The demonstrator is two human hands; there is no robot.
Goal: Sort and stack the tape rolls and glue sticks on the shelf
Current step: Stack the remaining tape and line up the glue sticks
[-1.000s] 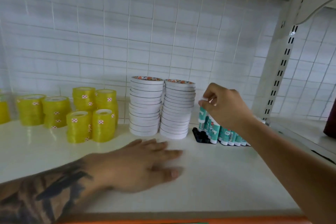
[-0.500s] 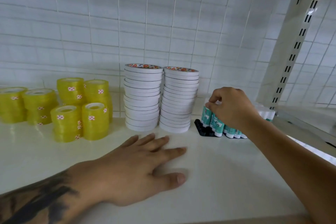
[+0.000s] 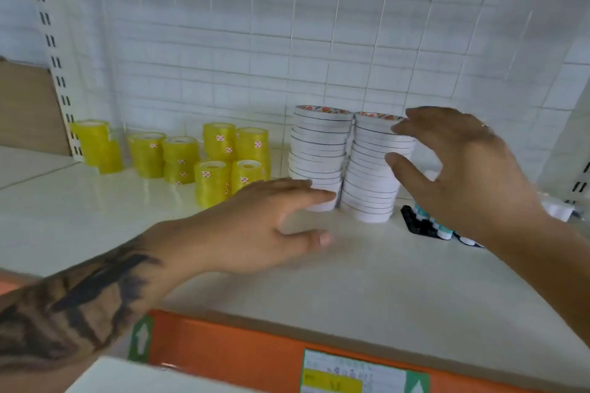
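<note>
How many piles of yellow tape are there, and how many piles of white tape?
Yellow tape piles: 7 (the far-left ones blur together, so maybe one more)
White tape piles: 2
Total: 9 piles, at least

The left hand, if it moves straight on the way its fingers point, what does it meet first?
Probably the left stack of white tape rolls: the left hand points at its base, fingertips very near or touching; depth is unclear.
</note>
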